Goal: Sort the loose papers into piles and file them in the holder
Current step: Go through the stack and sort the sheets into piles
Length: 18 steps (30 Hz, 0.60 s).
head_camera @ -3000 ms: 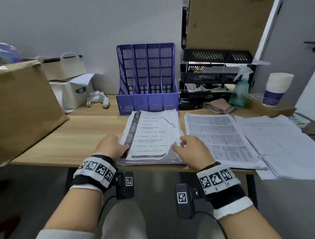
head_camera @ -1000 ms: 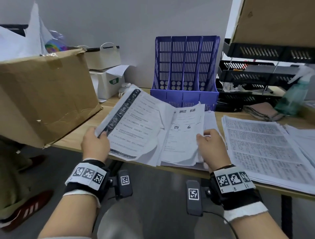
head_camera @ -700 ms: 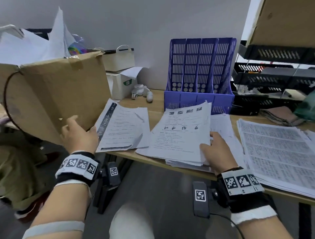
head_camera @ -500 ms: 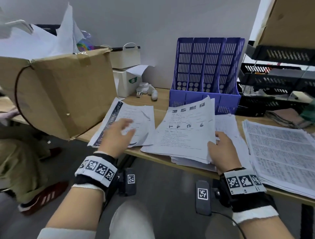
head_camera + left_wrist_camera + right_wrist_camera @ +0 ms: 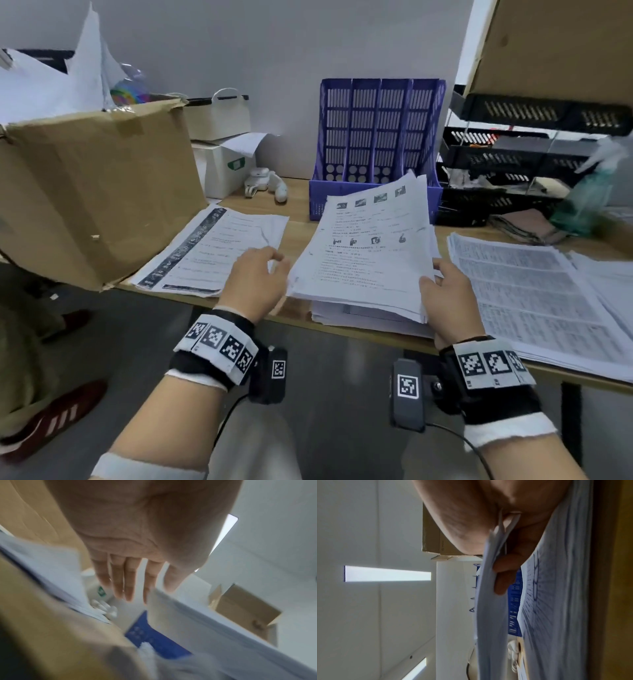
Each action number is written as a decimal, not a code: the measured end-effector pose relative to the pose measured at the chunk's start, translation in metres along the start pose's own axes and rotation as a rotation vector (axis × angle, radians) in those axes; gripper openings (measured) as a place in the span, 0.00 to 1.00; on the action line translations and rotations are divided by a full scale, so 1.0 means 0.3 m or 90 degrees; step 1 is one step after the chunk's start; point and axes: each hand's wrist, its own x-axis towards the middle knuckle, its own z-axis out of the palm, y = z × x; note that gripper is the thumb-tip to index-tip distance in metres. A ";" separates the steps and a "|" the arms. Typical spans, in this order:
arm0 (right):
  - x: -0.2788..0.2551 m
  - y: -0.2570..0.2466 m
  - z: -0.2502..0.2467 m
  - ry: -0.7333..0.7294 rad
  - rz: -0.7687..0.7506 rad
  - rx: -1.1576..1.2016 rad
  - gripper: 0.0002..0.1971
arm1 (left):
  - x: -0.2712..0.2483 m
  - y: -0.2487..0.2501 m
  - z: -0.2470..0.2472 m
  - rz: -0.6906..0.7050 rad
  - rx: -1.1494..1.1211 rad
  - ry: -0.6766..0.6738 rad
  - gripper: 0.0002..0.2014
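A blue slotted file holder (image 5: 376, 144) stands at the back of the wooden desk (image 5: 298, 233). My right hand (image 5: 445, 294) grips the right edge of a lifted bundle of printed sheets (image 5: 366, 253), thumb on top and fingers under it (image 5: 503, 574); more sheets (image 5: 359, 317) lie beneath. My left hand (image 5: 257, 277) hovers with straight fingers (image 5: 123, 582) between that bundle's left edge (image 5: 171, 609) and a small pile with a dark side band (image 5: 209, 253) lying flat at the left. It holds nothing.
A big cardboard box (image 5: 92, 198) full of paper stands at the desk's left end. Dense-text stacks (image 5: 534, 294) cover the right side. Black trays (image 5: 534, 154), a spray bottle (image 5: 585, 195), a folded cloth (image 5: 524, 224) and small white items (image 5: 267, 185) line the back.
My left hand carried the banded pile left, laid it on the desk, let go and swung back toward the middle bundle. The right hand kept hold of its sheets and tilted them higher.
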 end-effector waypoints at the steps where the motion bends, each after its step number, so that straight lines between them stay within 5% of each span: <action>1: -0.002 -0.001 -0.028 0.001 0.002 0.013 0.16 | -0.009 0.051 0.014 0.007 -0.068 -0.019 0.15; 5: -0.015 -0.035 -0.170 0.044 0.012 0.083 0.11 | -0.037 0.234 0.089 0.051 -0.284 -0.134 0.03; 11: -0.076 -0.008 -0.374 -0.016 0.131 0.267 0.14 | -0.066 0.415 0.268 0.061 -0.384 -0.149 0.12; 18: -0.091 0.065 -0.561 0.176 0.119 0.137 0.18 | -0.132 0.539 0.393 0.124 -0.312 -0.277 0.19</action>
